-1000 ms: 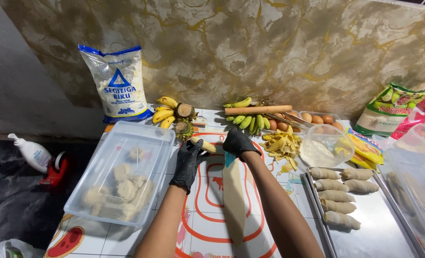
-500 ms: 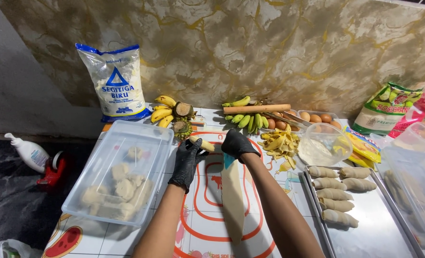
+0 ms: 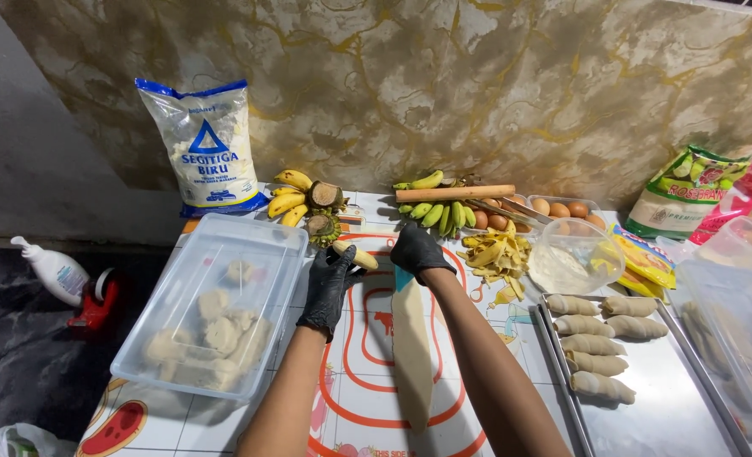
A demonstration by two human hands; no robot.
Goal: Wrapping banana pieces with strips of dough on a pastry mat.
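Two black-gloved hands work over a long flat strip of dough (image 3: 412, 343) lying lengthwise on a patterned mat on the tabletop (image 3: 223, 423). At the strip's far end, the left hand (image 3: 329, 283) curls loosely around a peeled banana (image 3: 357, 256), while the right hand (image 3: 418, 251) rests fingers-down on the dough. Left of the strip sits a lidded clear container (image 3: 215, 309); right of it, a metal tray (image 3: 663, 406) holds rolled dough pieces (image 3: 596, 338).
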